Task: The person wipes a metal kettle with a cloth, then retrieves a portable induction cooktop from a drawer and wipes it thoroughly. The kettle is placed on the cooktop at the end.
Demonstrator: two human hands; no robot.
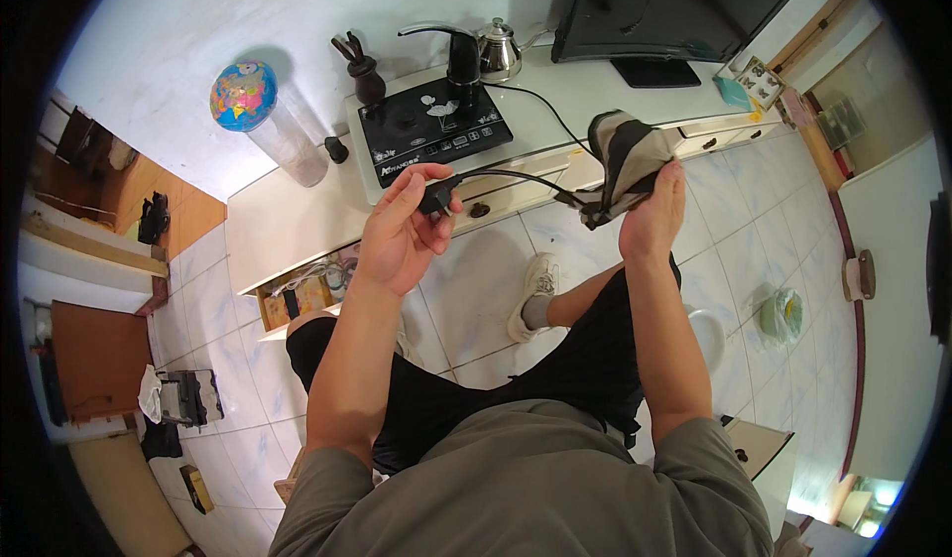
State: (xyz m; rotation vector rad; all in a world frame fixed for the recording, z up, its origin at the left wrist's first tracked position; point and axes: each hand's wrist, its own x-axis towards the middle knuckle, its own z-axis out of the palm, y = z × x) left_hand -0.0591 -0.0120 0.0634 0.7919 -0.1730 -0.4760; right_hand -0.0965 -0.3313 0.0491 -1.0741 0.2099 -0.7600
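A black power plug (439,196) is held between the thumb and fingers of my left hand (405,233). Its black cord (513,173) runs right to a striped cloth (628,157), which my right hand (654,211) grips at its right side; part of the cord lies against the cloth's lower edge. Behind my hands, a black induction cooktop (435,129) rests on a white tray on the cabinet. A second stretch of black cord comes from the cooktop's back and passes behind the cloth.
The long white cabinet (279,233) carries a globe-topped clear cylinder (244,96), a dark tool vase (366,81), a steel kettle (500,51) and a television (669,10). An open drawer (297,300) with coiled cables juts out at left. A bagged bin (781,315) stands on the floor at right.
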